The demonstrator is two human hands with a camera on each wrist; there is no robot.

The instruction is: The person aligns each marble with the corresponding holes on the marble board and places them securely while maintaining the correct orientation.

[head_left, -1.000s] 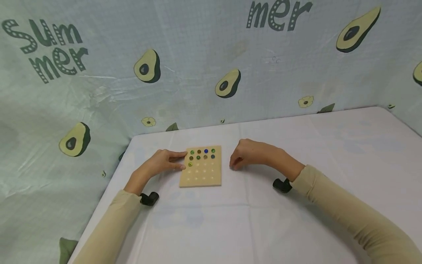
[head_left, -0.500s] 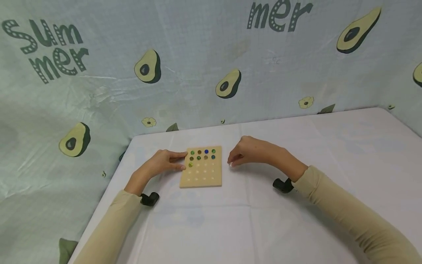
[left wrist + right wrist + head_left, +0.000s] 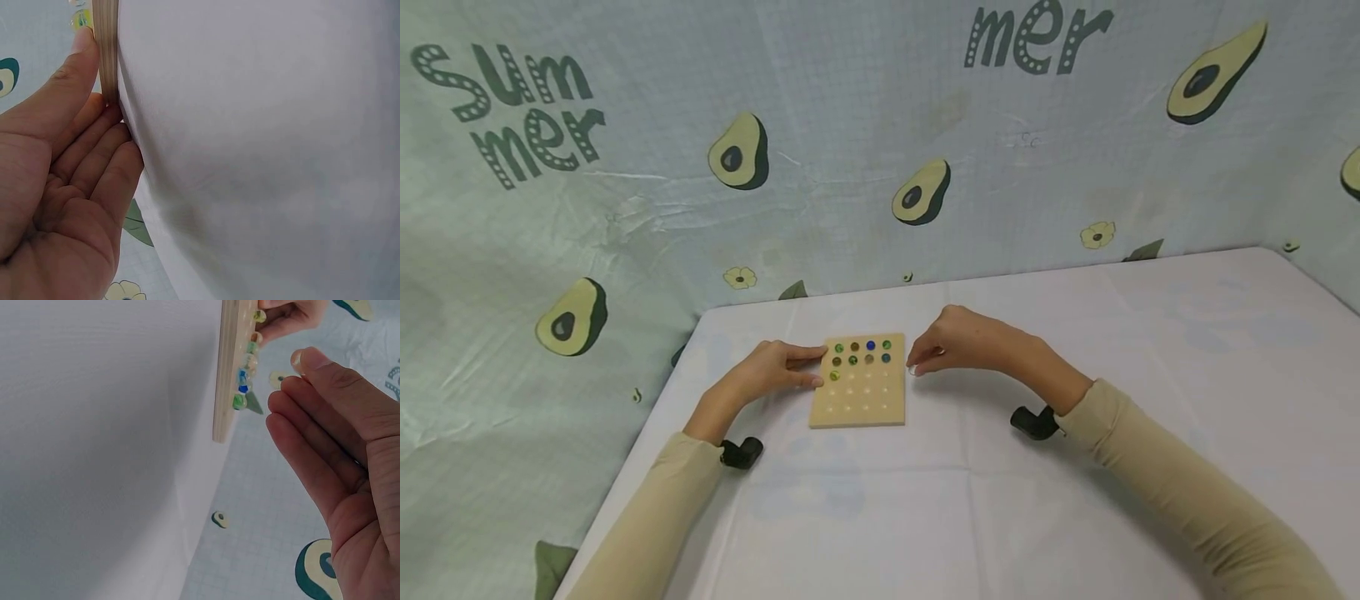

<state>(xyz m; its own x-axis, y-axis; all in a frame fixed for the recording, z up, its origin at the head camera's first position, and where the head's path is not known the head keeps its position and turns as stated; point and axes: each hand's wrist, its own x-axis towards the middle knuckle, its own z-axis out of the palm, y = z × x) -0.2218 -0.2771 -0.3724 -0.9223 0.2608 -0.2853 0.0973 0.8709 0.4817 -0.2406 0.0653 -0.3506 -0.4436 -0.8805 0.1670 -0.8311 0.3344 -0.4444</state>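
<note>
A square wooden board [image 3: 857,402] with rows of shallow hollows lies on the table. Coloured glass marbles [image 3: 870,345] fill its two far rows, and one yellow-green marble [image 3: 835,376] sits at the left of the third. My left hand [image 3: 769,367] rests against the board's left edge, its thumb and forefinger stretched out and apart. In the left wrist view the thumb [image 3: 84,40] reaches the top face beside a marble. My right hand [image 3: 958,337] pinches a small clear marble [image 3: 296,360] between thumb and fingertips, just right of the board and above the table.
A white cloth covers the table [image 3: 880,517]. Behind it hangs a pale sheet [image 3: 820,217] printed with avocados and lettering. Black cameras [image 3: 741,452] sit at both wrists, near the beige sleeves.
My right hand has lifted from the table with a clear marble and moved left toward the board. The left hand and the board have stayed in place.
</note>
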